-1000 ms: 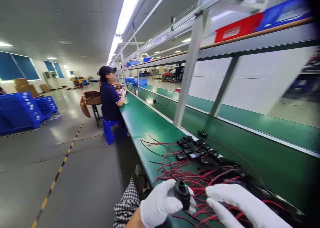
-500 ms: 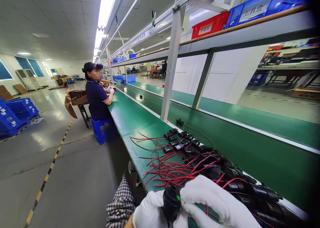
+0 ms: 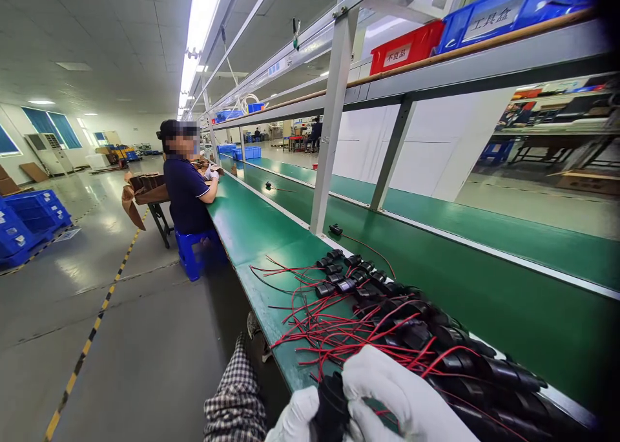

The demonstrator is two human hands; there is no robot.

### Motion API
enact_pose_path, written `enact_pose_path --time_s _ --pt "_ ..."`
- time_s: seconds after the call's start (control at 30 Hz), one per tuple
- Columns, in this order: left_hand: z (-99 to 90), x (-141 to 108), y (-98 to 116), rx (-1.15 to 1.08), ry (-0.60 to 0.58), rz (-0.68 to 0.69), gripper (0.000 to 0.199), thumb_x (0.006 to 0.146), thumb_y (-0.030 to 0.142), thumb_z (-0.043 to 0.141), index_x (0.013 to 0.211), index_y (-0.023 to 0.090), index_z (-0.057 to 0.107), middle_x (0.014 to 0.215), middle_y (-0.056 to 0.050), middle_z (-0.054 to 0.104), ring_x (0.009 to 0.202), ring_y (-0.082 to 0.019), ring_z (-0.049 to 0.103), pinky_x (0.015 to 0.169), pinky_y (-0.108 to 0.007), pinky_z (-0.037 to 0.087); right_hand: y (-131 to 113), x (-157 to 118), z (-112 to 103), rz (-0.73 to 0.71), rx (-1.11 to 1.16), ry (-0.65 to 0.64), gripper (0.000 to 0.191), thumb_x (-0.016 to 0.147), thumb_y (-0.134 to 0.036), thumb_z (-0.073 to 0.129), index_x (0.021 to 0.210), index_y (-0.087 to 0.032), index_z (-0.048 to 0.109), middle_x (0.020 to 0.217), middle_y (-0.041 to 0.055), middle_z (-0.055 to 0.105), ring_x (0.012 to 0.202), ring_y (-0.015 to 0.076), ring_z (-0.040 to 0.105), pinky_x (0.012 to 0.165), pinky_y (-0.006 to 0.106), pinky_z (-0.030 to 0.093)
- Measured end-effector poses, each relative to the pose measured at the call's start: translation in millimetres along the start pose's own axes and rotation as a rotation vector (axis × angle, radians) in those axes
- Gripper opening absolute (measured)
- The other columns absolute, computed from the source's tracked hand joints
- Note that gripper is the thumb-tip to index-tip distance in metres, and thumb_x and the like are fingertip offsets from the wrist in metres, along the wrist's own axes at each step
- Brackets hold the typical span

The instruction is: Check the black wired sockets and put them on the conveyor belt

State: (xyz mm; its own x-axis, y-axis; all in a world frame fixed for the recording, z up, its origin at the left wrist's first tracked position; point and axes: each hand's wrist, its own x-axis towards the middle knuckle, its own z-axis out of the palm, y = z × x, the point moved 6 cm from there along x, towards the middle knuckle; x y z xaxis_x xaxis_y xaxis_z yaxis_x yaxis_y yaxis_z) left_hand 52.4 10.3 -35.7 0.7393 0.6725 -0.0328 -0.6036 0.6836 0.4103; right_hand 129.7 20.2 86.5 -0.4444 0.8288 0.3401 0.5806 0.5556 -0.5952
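Note:
At the bottom of the view, a black cylindrical plastic part (image 3: 332, 408) is between my white-gloved hands. My left hand (image 3: 294, 419) is closed around its left side, partly cut off by the lower edge. Against its right side press the curled thumb and fingers of my right hand (image 3: 394, 390); any small piece between those fingertips is hidden. Just beyond, red and black wires (image 3: 334, 335) spread over the green bench. They lead to a dense pile of similar black parts (image 3: 421, 329), which runs along the right side beside my right hand.
A green belt (image 3: 436, 267) beyond the bench carries a black part with a wire (image 3: 335, 229). A white post (image 3: 334, 125) supports a shelf with red (image 3: 407, 48) and blue bins (image 3: 484, 19). A co-worker (image 3: 186, 170) sits farther along the bench's left edge.
My hands and the black cylindrical part have dipped slightly. A green spot at my right fingertips no longer shows. On the belt, the wired black part has slid farther away from me.

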Motion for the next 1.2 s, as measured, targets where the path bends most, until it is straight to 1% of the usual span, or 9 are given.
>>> enact_pose_path --time_s 0.17,0.23,0.33,0.5,0.63,0.7,0.83,1.07,1.2 --pt "17.0 4 23 -0.151 0.072 0.065 0.036 0.071 0.050 0.077 0.090 0.020 0.074 0.079 -0.001 0.068 0.070 -0.013 0.057 0.075 -0.029 0.041 15 9 -4 0.149 0.157 0.027 0.015 0.088 -0.021 0.047 0.095 -0.025 0.060 0.097 0.0011 0.067 0.093 0.0172 0.066 0.086 0.026 0.056" --pt "30.2 8 30 -0.224 0.053 0.112 0.037 0.070 0.043 0.081 0.095 0.017 0.074 0.084 -0.001 0.069 0.078 -0.013 0.060 0.078 -0.027 0.041 21 7 -1 0.200 0.171 0.035 0.035 0.077 -0.020 0.055 0.111 -0.023 0.060 0.115 0.0049 0.067 0.108 0.0211 0.064 0.098 0.031 0.053" --pt "47.5 13 34 -0.233 0.008 0.159 0.038 0.073 0.041 0.081 0.096 0.011 0.075 0.089 -0.006 0.071 0.092 -0.017 0.062 0.085 -0.027 0.041 28 3 7 0.293 0.206 0.060 0.063 0.067 -0.019 0.057 0.130 -0.019 0.051 0.130 0.0093 0.061 0.118 0.0245 0.061 0.100 0.035 0.053" --pt "55.9 16 33 -0.277 -0.050 0.192 0.037 0.081 0.041 0.075 0.096 0.007 0.072 0.091 -0.008 0.070 0.090 -0.015 0.062 0.089 -0.027 0.042 31 9 5 0.362 0.219 0.138 0.047 0.064 -0.021 0.057 0.111 -0.022 0.060 0.108 0.0047 0.070 0.101 0.0255 0.067 0.095 0.039 0.053" --pt "57.1 12 33 -0.262 -0.048 0.118 0.044 0.086 0.039 0.071 0.117 0.008 0.064 0.099 -0.006 0.069 0.090 -0.013 0.063 0.091 -0.029 0.042 33 13 8 0.365 0.417 0.011 0.028 0.070 -0.022 0.052 0.097 -0.021 0.061 0.089 0.0020 0.071 0.086 0.0231 0.069 0.078 0.035 0.056" --pt "58.5 9 34 -0.299 -0.033 0.113 0.041 0.086 0.037 0.071 0.115 0.009 0.063 0.099 -0.005 0.069 0.090 -0.013 0.063 0.093 -0.029 0.042 34 13 9 0.369 0.483 -0.016 0.029 0.072 -0.023 0.052 0.099 -0.020 0.060 0.089 0.0029 0.071 0.087 0.0235 0.069 0.076 0.034 0.056" --pt "61.0 8 31 -0.460 -0.023 0.142 0.035 0.085 0.034 0.072 0.106 0.007 0.065 0.094 -0.005 0.067 0.089 -0.012 0.062 0.090 -0.024 0.042 36 12 8 0.386 0.457 0.074 0.042 0.068 -0.020 0.058 0.110 -0.020 0.059 0.103 0.0061 0.071 0.101 0.0252 0.066 0.089 0.037 0.054" --pt "51.7 11 20 -0.558 0.068 0.209 0.039 0.088 0.038 0.065 0.110 0.006 0.068 0.105 -0.011 0.071 0.100 -0.018 0.064 0.097 -0.029 0.045 37 11 8 0.454 0.397 0.095 0.034 0.069 -0.035 0.060 0.099 -0.019 0.063 0.094 0.0066 0.073 0.088 0.0262 0.069 0.082 0.038 0.056" --pt "52.9 10 19 -0.519 0.058 0.190 0.039 0.089 0.040 0.064 0.113 0.009 0.068 0.105 -0.009 0.070 0.100 -0.016 0.063 0.098 -0.026 0.044 34 12 6 0.478 0.389 0.066 0.037 0.071 -0.039 0.059 0.102 -0.020 0.062 0.099 0.0077 0.073 0.095 0.0277 0.068 0.086 0.041 0.055"
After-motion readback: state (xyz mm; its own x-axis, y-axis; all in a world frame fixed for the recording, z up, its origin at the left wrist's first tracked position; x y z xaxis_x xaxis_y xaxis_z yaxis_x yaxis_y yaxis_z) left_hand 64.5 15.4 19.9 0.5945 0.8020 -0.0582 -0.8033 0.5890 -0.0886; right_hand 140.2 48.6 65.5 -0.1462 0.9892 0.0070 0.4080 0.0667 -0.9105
